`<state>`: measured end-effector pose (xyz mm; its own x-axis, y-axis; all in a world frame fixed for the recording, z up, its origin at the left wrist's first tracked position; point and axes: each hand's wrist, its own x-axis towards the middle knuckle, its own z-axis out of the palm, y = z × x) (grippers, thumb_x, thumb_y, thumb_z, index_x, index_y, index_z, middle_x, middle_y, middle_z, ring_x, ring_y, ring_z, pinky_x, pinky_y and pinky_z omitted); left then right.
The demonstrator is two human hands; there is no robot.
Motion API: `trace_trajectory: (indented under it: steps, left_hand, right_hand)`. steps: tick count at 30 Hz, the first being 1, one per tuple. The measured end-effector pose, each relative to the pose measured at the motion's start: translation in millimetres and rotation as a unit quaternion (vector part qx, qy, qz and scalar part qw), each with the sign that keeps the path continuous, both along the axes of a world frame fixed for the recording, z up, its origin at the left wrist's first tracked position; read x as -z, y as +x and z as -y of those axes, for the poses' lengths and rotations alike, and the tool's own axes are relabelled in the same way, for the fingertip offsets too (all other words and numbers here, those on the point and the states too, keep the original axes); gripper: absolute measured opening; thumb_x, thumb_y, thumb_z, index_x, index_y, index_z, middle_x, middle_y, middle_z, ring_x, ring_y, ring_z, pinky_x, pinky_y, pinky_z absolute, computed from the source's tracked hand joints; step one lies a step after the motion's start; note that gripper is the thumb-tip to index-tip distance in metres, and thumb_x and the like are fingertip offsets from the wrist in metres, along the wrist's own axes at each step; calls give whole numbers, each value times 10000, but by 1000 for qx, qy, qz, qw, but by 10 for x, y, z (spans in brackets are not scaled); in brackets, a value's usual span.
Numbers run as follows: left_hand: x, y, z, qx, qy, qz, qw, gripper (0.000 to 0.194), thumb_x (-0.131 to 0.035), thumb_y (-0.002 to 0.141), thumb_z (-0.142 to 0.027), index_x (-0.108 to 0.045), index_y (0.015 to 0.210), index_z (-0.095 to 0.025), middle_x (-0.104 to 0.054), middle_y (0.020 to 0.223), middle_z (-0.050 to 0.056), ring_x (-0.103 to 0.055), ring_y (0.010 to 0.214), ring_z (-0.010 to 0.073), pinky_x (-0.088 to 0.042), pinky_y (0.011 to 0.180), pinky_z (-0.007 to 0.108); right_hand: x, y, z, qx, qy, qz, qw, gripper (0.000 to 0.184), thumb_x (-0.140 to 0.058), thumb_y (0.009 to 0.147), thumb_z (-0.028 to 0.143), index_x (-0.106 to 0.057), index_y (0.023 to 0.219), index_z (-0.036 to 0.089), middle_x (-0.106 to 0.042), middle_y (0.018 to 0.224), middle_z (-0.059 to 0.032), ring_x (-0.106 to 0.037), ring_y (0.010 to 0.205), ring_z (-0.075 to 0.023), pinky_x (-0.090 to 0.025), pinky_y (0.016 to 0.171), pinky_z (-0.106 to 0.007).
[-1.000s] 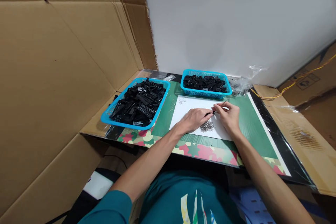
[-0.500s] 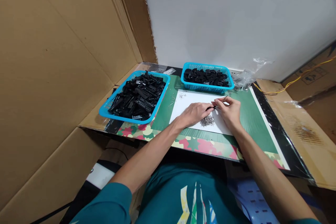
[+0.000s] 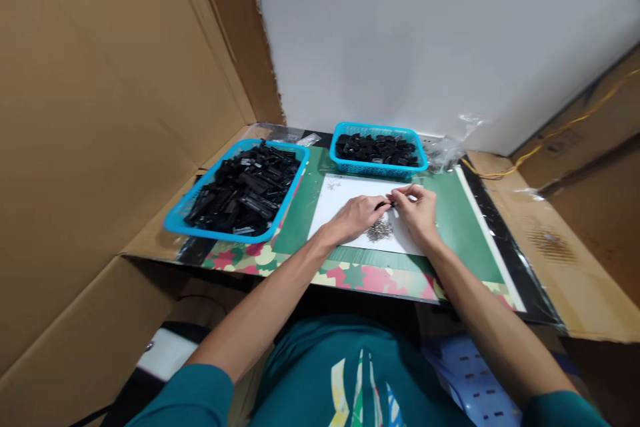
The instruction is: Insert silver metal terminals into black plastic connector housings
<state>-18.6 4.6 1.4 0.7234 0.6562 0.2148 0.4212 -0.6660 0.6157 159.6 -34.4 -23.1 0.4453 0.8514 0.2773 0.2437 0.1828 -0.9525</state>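
Both hands, left hand (image 3: 356,215) and right hand (image 3: 417,212), pinch one small black part (image 3: 385,204).

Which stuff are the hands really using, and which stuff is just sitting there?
In use:
left hand and right hand, pinching a small black part
pile of tiny metal bits
white sheet

Just sitting there:
big blue basket of black parts
small blue basket
crumpled plastic bag
yellow cord

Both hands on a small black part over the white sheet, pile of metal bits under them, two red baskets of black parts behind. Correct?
Not quite: the head view shows both baskets are blue, the left basket and the far basket. The rest holds: left hand and right hand pinch a small black part over the white sheet, above the metal bits.
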Motion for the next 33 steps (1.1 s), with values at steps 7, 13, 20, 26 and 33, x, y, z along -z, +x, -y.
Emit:
trace_trajectory:
  steps: [7,13,20,26,33]
  left_hand:
    - [-30,-18,-100,3,-39,51,998,366,-482,1053,-430,-732,1244,-243,-757,1267,56,-709,1127,256,-512,952,331]
    - [-45,-45,-115,-23,-71,97,992,424,-494,1040,-453,-643,1367,-228,-749,1168,60,-695,990,231,-503,850,310]
    - [-70,-54,-93,-15,-46,95,994,290,-439,1062,-408,-629,1204,-240,-677,932,8,-581,751,172,-399,715,285]
    - [-66,-50,-89,10,-37,93,995,253,-419,1068,-401,-610,1077,-235,-676,1012,16,-581,818,178,-389,733,286]
    - [-29,-49,-115,4,-54,91,994,242,-412,1063,-397,-591,1120,-245,-671,1042,13,-596,868,193,-428,804,300]
  right_hand:
    - [-117,80,-87,1,-8,-103,995,346,-807,760,500,-720,797,168,-777,807,-98,-784,830,-267,-620,758,-367]
    - [-388,641,116,-32,-21,-42,998,459,-718,835,596,-736,972,158,-719,729,-40,-634,566,-156,-550,604,-313]
    - [-393,1141,502,-110,-222,261,933,442,-684,802,570,-793,831,142,-532,573,28,-388,534,-115,-249,516,-259]
    - [-292,1044,629,-94,-227,244,938,412,-737,754,555,-783,831,153,-389,509,78,-315,528,-113,-210,541,-267]
    - [-263,1094,572,-134,-238,240,932,375,-724,752,529,-769,791,159,-516,573,37,-370,553,-122,-251,546,-268]
